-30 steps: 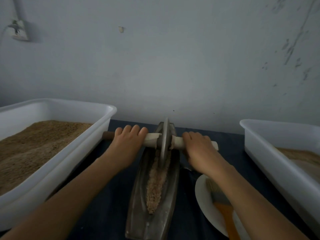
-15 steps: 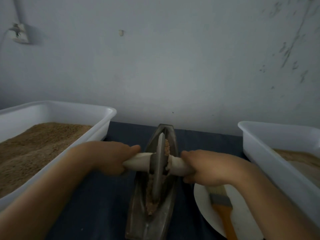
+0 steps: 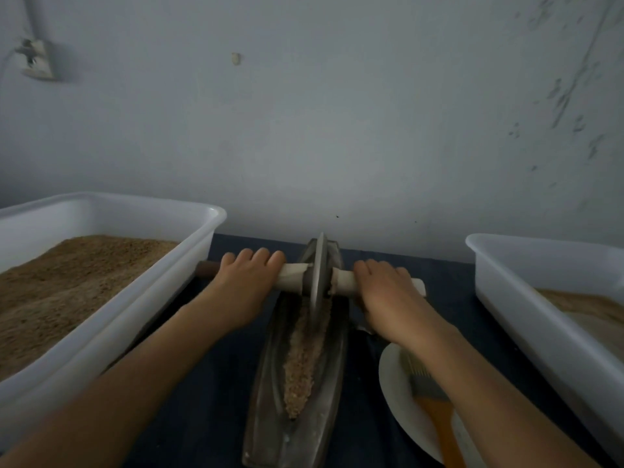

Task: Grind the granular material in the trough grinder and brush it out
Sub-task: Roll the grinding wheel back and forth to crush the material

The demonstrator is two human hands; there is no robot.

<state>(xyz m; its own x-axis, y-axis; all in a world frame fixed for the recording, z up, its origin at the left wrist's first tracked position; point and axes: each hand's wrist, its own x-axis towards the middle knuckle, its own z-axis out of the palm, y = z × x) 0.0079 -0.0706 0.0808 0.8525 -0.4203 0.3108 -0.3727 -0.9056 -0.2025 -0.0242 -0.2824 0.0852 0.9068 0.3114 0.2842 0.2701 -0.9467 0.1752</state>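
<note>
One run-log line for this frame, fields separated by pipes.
phase: grinding | left hand and right hand: gripping pale wooden axle | grey metal wheel: far end of boat-shaped metal trough | orange-handled brush: untouched

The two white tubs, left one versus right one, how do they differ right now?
The left tub is heaped nearly to its rim with coarse, darker brown granules; the right tub holds a lower layer of paler, finer-looking material. The left tub shows most of its length, while the right tub is cut off by the frame's edge. Both are white plastic, rectangular, and flank the trough grinder on the dark table.
</note>
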